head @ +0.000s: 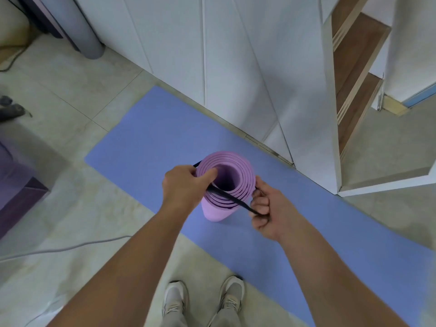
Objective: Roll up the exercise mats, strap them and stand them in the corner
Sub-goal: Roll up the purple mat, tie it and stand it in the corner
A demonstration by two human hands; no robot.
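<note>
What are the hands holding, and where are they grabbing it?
The left hand pinches the black strap against the top rim of the rolled purple mat, thumb inside the roll; the right hand grips the strap's other end.

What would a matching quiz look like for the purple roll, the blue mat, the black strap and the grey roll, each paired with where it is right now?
Column one:
1. purple roll
2. blue mat
3. black strap
4. grey roll

Column two:
A. lying flat on the floor
B. stretched between the left hand and the right hand
C. on end on the blue mat
D. upright beside the white cabinet, far left

Pairs: 1-C, 2-A, 3-B, 4-D
</note>
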